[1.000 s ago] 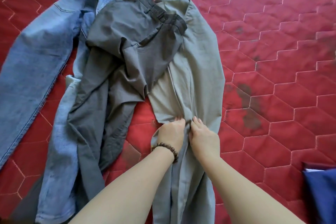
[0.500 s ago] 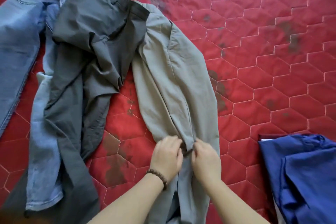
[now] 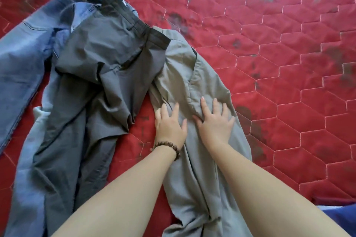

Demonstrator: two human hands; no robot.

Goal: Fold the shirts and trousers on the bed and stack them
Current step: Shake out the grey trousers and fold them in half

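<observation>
- Head view: left hand point(image 3: 170, 124) and right hand point(image 3: 213, 121) lie flat, fingers spread, pressing the light grey trousers point(image 3: 194, 90) on the red quilt point(image 3: 279, 44).
- Just left of the hands: dark grey trousers point(image 3: 107, 63), overlapping blue jeans point(image 3: 23, 59).

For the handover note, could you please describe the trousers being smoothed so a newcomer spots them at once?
On the red quilted bedspread lie three pairs of trousers. The rightmost pair, the light grey trousers, has both hands flat on it; its neighbours are charcoal and blue denim.
</observation>
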